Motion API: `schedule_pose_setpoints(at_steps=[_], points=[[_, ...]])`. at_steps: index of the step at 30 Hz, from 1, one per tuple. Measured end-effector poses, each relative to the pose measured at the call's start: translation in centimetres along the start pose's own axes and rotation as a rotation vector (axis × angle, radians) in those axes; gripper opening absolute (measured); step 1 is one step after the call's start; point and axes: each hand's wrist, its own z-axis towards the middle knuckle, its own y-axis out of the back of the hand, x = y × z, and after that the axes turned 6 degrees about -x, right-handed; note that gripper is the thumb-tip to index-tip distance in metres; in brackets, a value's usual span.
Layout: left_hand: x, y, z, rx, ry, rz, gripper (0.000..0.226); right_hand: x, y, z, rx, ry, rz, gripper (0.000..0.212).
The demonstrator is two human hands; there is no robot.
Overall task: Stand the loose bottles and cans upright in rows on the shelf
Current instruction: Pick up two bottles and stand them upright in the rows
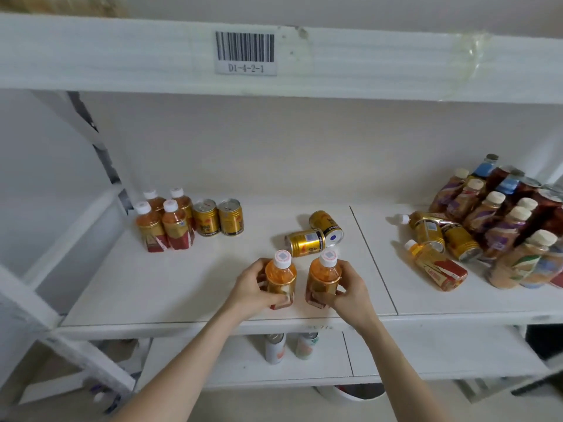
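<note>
The left grip [253, 287] curled round the left bottle [281, 277] and the right grip [347, 289] round the right bottle [324, 275], both bottles upright, side by side near the front edge of the shelf [182, 284]. Two lying cans [306, 242] rested just behind them. Four standing bottles [173, 223] and two standing cans [207, 219] formed rows at back left.

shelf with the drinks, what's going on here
A person is sorting drinks on the shelf. The left hand grips the left bottle and the right hand the right bottle, both upright near the front edge. Just behind them, two lying cans rest on their sides. At the back left, four bottles and two upright cans stand in rows. On the right, tipped bottles lie beside a standing cluster.
</note>
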Motion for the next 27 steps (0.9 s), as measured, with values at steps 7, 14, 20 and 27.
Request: schedule_pose_setpoints(at_steps=[7,14,20,27], points=[[1.1,6.4,-0.7,0.045,-0.015,0.011,0.066,2.6,-6.4,-1.7,0.012,-0.001,-0.005,0.06],[3.0,12.1,-2.0,-0.037,0.053,0.008,0.069,5.2,-12.2,-1.5,0.099,0.025,-0.032,0.061],[4.8,17.8,-2.3,-0.118,0.12,-0.008,0.074,7.6,-17.9,-0.5,0.173,0.044,-0.049,0.061],[6.2,25.5,-0.5,-0.164,0.137,0.033,0.066,10.3,-25.6,1.3,0.238,0.012,-0.02,0.066]])
